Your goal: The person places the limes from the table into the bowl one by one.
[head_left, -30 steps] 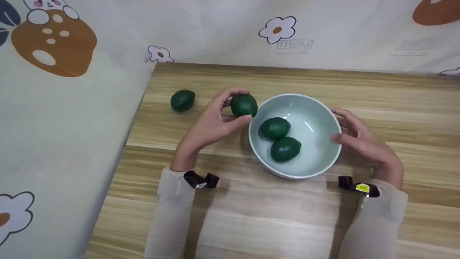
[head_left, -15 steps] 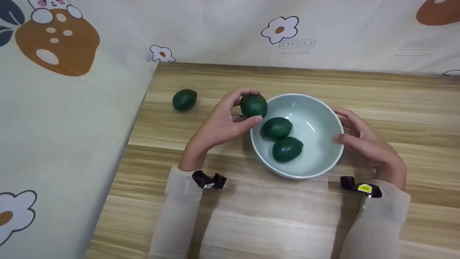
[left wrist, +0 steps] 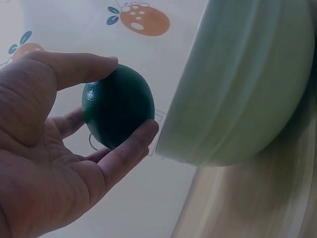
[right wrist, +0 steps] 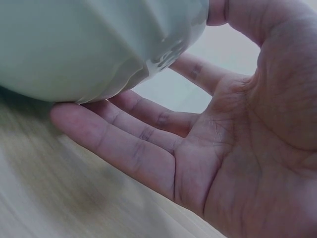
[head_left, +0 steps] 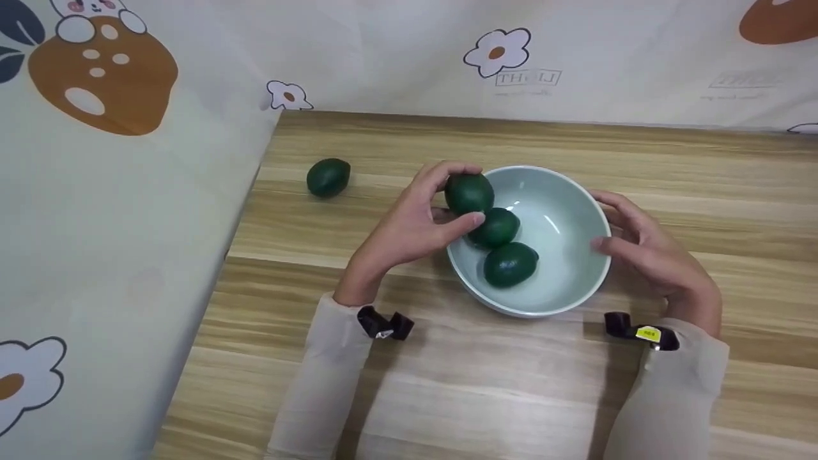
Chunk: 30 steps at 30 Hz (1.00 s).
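Pinching 1 green fruit point(head_left: 470, 193) in the left hand point(head_left: 409, 230), perhaps just above the left rim of the pale bowl point(head_left: 565, 275). Gripping the bowl's right side with the right hand point(head_left: 655, 255), with 2 matching fruits point(head_left: 511, 265) inside and 1 loose fruit point(head_left: 328, 177) on the table point(head_left: 498, 396)

Bright head view, glare on tabletop point(head_left: 473, 396), glints in bowl point(head_left: 565, 255), dimmer wrist views
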Each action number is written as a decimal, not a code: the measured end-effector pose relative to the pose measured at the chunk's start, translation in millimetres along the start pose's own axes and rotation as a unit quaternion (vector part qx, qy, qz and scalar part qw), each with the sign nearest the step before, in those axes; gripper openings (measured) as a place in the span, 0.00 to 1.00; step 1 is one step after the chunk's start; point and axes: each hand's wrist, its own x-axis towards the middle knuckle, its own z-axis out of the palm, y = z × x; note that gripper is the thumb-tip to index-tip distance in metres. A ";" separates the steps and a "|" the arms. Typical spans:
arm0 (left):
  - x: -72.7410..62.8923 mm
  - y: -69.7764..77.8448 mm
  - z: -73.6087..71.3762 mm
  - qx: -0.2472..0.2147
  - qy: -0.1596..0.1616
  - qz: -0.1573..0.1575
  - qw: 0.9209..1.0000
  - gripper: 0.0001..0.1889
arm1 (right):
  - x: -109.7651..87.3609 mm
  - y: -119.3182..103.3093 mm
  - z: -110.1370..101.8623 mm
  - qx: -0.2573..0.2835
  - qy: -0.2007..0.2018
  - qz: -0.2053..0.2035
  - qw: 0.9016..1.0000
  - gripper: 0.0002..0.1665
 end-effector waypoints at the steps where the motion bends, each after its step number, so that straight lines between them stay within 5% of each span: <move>1: 0.1 0.2 0.7 0.001 0.000 0.001 1.000 0.29 | 0.0 -0.1 -0.1 0.001 -0.001 0.001 1.000 0.38; 10: 1.2 0.2 7.5 -0.002 0.001 0.020 1.000 0.30 | 1.7 2.4 1.2 0.063 -0.005 -0.001 0.998 0.38; 30: -1.8 6.0 18.1 0.032 -0.022 0.002 0.999 0.30 | 3.1 3.5 1.3 0.042 0.002 0.000 0.999 0.39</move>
